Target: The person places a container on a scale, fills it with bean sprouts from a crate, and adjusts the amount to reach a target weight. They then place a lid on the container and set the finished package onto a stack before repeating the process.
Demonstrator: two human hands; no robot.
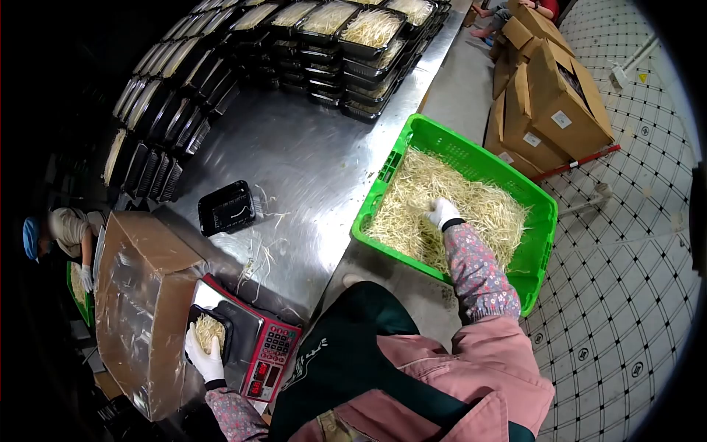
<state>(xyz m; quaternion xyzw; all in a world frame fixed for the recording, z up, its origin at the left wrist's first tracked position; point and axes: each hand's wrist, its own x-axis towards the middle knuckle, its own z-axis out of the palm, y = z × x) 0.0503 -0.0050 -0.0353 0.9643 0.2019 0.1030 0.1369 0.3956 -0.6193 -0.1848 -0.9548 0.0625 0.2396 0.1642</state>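
My left hand (206, 355), in a white glove, is at a black plastic tray (227, 333) on a red digital scale (274, 346). Its thumb and fingers curve round a small mound of bean sprouts (210, 328) in that tray. Red digits glow on the scale's display. My right hand (443, 212), also gloved, reaches into a green crate (471, 149) heaped with bean sprouts (482, 195). Its fingertips are partly sunk among the sprouts and seem closed on some.
Another black tray (226, 208) lies on the metal table (302, 166) near loose sprouts (258, 261). Filled trays (372, 29) stand stacked at the back. A plastic-lined carton (151, 295) is beside the scale. Cardboard boxes (560, 103) stand behind the crate. A co-worker (70, 232) is at far left.
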